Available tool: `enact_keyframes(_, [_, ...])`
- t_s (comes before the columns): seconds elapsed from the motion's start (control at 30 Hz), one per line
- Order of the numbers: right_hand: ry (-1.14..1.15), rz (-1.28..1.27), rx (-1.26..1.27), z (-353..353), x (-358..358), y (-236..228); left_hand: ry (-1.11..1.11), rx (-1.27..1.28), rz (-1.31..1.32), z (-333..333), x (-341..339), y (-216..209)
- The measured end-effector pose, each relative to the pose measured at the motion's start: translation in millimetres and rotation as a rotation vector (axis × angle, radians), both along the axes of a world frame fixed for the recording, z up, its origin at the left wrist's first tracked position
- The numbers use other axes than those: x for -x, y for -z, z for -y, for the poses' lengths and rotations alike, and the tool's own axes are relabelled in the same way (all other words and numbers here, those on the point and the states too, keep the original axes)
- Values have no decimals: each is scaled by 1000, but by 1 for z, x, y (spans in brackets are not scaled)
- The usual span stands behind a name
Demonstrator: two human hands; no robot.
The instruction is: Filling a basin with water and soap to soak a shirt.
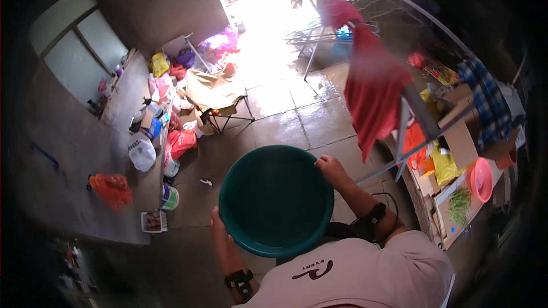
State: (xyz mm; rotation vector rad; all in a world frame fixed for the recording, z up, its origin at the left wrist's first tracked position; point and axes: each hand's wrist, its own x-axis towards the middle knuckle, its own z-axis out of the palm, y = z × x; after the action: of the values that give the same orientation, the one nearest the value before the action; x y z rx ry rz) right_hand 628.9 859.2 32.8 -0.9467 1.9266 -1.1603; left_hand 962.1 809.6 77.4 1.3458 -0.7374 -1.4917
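A large round dark green basin (276, 199) is held up in front of my body, its opening facing me; nothing can be made out inside. My left hand (219, 225) grips its left side low down, the fingers partly hidden behind the wall. Round the rim at the upper right, my right hand (326, 166) is closed. Dark straps circle both forearms.
To the right, a metal drying rack bears a red garment (377, 82) and a blue checked cloth (485, 100). Beyond it stands a pink basin (481, 179) beside green vegetables (459, 205). On the left are a tan folding chair (214, 88), piled bags, a paint bucket (170, 197) and a white basket (162, 223).
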Motion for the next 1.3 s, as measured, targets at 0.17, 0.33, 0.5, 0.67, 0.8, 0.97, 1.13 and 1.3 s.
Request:
enact_keyframes(0.17, [42, 11, -35, 77, 20, -1, 32, -85, 56, 96, 4, 22])
enact_keyframes(0.33, [128, 83, -10, 138, 31, 22, 128, -70, -105, 191, 11, 27])
enact_keyframes(0.5, [249, 140, -13, 196, 20, 17, 241, -30, -211, 294, 3, 60])
enact_keyframes(0.67, [260, 102, -49, 249, 24, 5, 220, 5, -116, 354, 27, 43])
enact_keyframes(0.8, [188, 28, -60, 294, 39, 7, 182, -16, -59, 398, 39, 46])
enact_keyframes(0.97, [164, 66, -80, 342, 55, 18, 117, -64, -23, 425, 45, 57])
enact_keyframes(1.13, [121, 66, -151, 388, 61, 31, 63, -117, -77, 450, 47, 80])
enact_keyframes(1.3, [225, 156, -107, 404, 69, 39, 154, -139, -43, 488, 73, 68])
